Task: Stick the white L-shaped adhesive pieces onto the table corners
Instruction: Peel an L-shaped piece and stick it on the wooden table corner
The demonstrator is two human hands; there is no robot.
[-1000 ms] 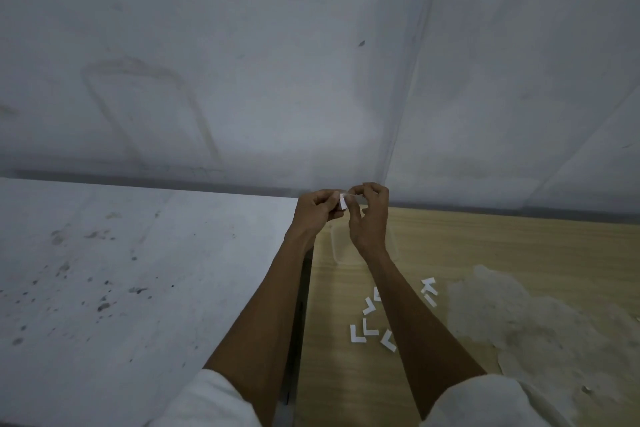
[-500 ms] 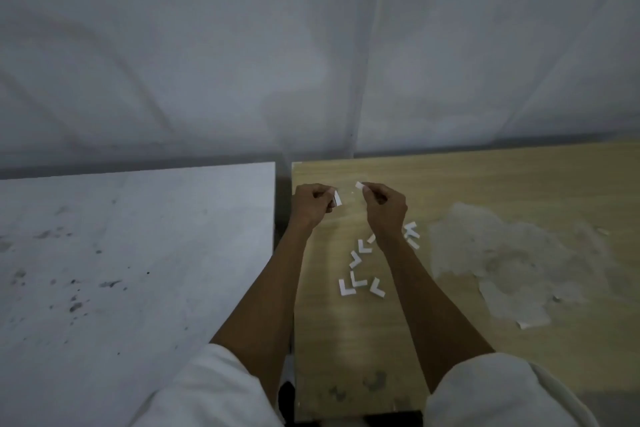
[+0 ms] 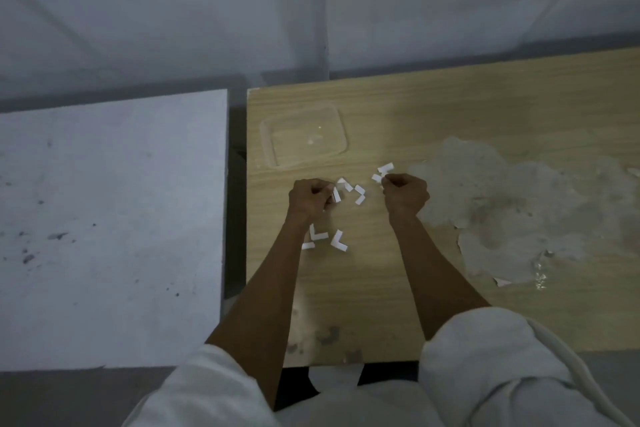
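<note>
The left hand (image 3: 310,199) is curled into a loose fist, its thumb and fingertips pinching one white L-shaped piece (image 3: 335,196) just above the tabletop. The right hand (image 3: 406,195), well apart from it, is curled too and pinches a small white scrap (image 3: 376,178) at its fingertips. This is probably the backing strip, though it is too small to tell. By that reading the step in hand is the peel, with the piece now bared and ready to stick. The next move calls for carrying it to a corner, most likely the far-left corner (image 3: 253,94) of the wooden table (image 3: 450,97), then lining the two legs up with the two edges before pressing down, without the sticky face touching a finger. Between and below the hands lie the loose L-shaped pieces (image 3: 338,241), scattered flat on the wood. Beyond them sits a clear plastic container (image 3: 341,130), seemingly empty. A worn grey patch (image 3: 502,201) spreads to the right, and a white table (image 3: 114,218) stands to the left across a dark gap. The fingertips are tucked out of sight, one loose piece is half under the left forearm, and the light is dim.
</note>
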